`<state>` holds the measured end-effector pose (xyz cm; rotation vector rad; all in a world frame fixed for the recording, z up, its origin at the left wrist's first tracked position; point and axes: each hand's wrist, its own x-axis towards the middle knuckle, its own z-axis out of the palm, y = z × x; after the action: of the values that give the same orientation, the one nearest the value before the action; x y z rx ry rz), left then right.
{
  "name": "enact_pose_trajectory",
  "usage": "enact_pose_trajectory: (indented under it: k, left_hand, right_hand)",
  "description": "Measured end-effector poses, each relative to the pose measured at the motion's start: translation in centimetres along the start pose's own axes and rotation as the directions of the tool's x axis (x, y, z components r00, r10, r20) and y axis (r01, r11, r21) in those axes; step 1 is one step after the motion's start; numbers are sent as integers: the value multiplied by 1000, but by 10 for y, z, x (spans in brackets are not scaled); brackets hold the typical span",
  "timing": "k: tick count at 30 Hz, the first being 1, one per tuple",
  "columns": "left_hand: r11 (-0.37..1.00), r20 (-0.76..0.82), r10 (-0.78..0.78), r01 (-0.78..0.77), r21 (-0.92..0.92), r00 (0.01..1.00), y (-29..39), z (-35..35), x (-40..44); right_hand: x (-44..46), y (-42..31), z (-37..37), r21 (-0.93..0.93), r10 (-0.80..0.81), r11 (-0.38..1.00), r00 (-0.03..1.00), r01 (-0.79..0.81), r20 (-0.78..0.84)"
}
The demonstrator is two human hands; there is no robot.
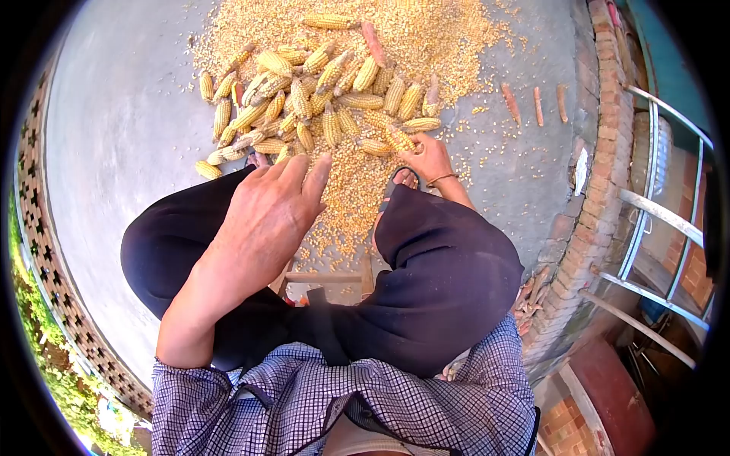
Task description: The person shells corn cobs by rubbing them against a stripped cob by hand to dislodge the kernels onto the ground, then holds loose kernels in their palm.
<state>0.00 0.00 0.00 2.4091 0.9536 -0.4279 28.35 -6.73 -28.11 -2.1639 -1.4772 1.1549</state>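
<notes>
A heap of yellow corn cobs [300, 95] lies on the grey floor in front of my feet, with loose kernels [342, 201] around it and between my legs. My left hand [270, 205] is raised above my left knee, its back facing the camera and its fingers pointing toward the heap; what lies under the fingers is hidden. Near the right side of the heap, my right hand [430, 158] has its thumb and fingers at the end of a corn cob [398, 138], gripping it.
Several bare reddish cobs [510, 103] lie on the floor [122, 114] at the right. A low brick edge [604, 137] and a metal ladder-like frame [652, 175] stand beyond them. A wooden stool [323, 277] is under me. A perforated brick border [46, 262] curves along the left.
</notes>
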Motion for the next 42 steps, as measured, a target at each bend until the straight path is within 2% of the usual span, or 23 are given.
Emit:
enact_pose_trajectory:
  k: [2,3,5,8,10,12,13,14,15,17,18,19,20,21,23,25,27,28,31,33,36,38,42]
  left_hand:
    - [1000,-137,30,-30,2,990,-6,5,11]
    - [999,-200,40,-41,-4,979,-1,-6,-13]
    - [989,-400,94,-131,-67,912,3,1,-2]
    - [957,-568,169,-273,-103,806,7,-14,-5]
    - [926,-640,212,-361,-108,738,11,-21,-10]
    - [944,-560,150,-286,-164,815,6,-24,-7]
    - [949,-529,119,-254,-189,840,1,-25,-2]
    - [939,-629,152,-310,-149,762,-7,-25,-14]
    - [833,-565,42,-341,-436,824,-8,-28,-21]
    - [437,-439,-84,-363,-823,895,-19,-33,-23]
    - [172,-441,-23,-431,-886,897,-24,-36,-23]
    - [-17,-436,-39,-436,-900,899,-24,-41,-28]
    - [-203,-430,-50,-431,-879,901,-21,-46,-33]
    - [-382,-423,-55,-410,-828,905,-18,-49,-37]
    - [-454,-419,-61,-398,-797,906,-18,-51,-39]
    - [-533,-450,-8,-384,-754,893,-23,-50,-39]
    - [-547,-442,10,-365,-753,897,-23,-49,-39]
    - [-573,-459,21,-365,-734,888,-23,-48,-38]
    - [-616,-459,43,-338,-711,887,-24,-45,-37]
    - [-635,-465,96,-306,-709,880,-29,-42,-35]
    - [-651,-443,112,-271,-709,889,-30,-40,-35]
    - [-683,-462,115,-268,-679,879,-29,-39,-35]
    - [-742,-479,106,-252,-622,871,-30,-40,-35]
  right_hand:
    - [4,-30,-44,107,-267,957,963,270,-37]
    - [-21,-75,-65,127,-342,932,940,340,-6]
    - [-45,-133,-138,55,-466,885,883,463,59]
    - [-76,-214,-176,73,-571,819,799,569,187]
    - [-95,-252,-181,127,-584,810,769,573,258]
    - [-107,-280,-181,121,-590,802,743,586,316]
    - [-105,-284,-183,108,-606,794,764,598,223]
    - [-110,-287,-177,171,-599,799,787,577,145]
    - [-114,-291,-175,226,-581,801,811,555,68]
    - [-121,-302,-195,469,-410,823,906,321,100]
    - [-118,-297,-198,619,-393,737,917,271,67]
    - [-115,-293,-197,750,-367,627,929,212,44]
    - [-111,-291,-191,807,-422,534,907,252,-4]
    - [-113,-293,-185,826,-417,514,909,231,5]
    - [-120,-298,-165,870,-389,467,920,157,43]
    - [-116,-299,-143,841,-369,497,929,216,-20]
    - [-120,-302,-125,833,-336,491,938,256,-90]
    - [-115,-299,-115,781,-343,524,924,339,-170]
    - [-115,-299,-101,578,-246,763,957,288,-152]
    - [-103,-295,-91,609,-260,716,940,341,-221]
    - [-100,-292,-94,724,-231,626,956,289,-182]
    - [-98,-294,-99,851,-184,474,971,226,-155]
    - [-96,-301,-105,869,-76,411,961,274,-267]
